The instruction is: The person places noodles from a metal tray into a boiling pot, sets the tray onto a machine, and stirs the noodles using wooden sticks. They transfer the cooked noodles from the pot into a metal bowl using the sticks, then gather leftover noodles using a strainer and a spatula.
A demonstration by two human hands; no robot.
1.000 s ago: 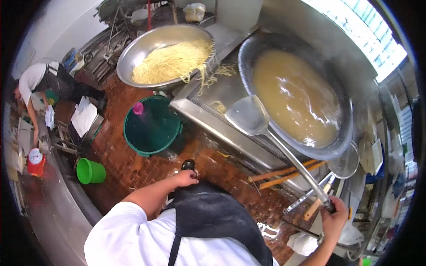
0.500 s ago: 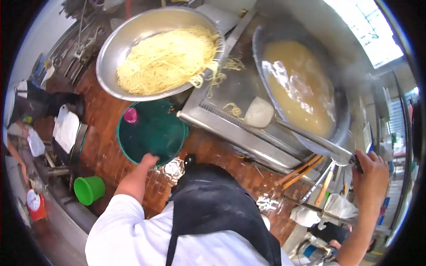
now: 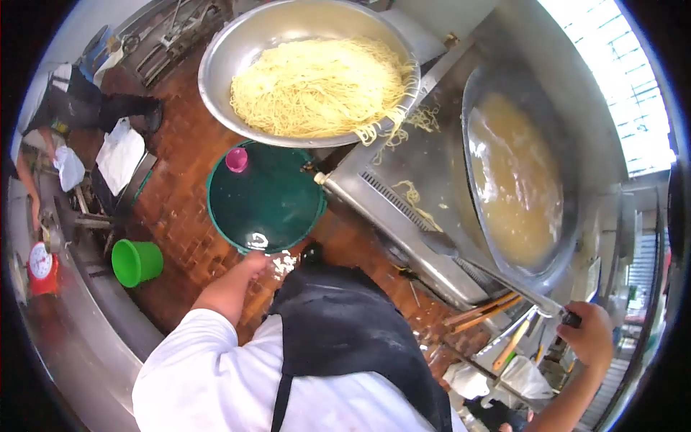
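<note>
My right hand [image 3: 590, 335] grips the dark handle end of a long metal wok spatula [image 3: 507, 279]. Its blade, seen nearly edge-on, is over the front edge of the steel stove [image 3: 392, 216], beside a big wok [image 3: 471, 169] of cloudy yellowish liquid. My left hand [image 3: 255, 265] hangs low by the near rim of a dark green tub [image 3: 210, 209] of water; its fingers are too foreshortened to read. Inside the tub is a pink cup [image 3: 237, 160]. Beyond it, a wide metal basin [image 3: 216, 86] holds a heap of yellow noodles [image 3: 317, 90], some strands draped over its rim.
Stray noodles [image 3: 410, 196] lie on the stove top. Wooden sticks [image 3: 482, 313] and utensils are at its right front. A bright green bucket [image 3: 137, 263] stands on the wet brick floor at left, near a red scale [image 3: 43, 268]. Another person [image 3: 75, 104] works at far left.
The spatula has turned from flat to nearly edge-on and its blade has moved down in view. My right hand is lower, and the whole view has shifted.
</note>
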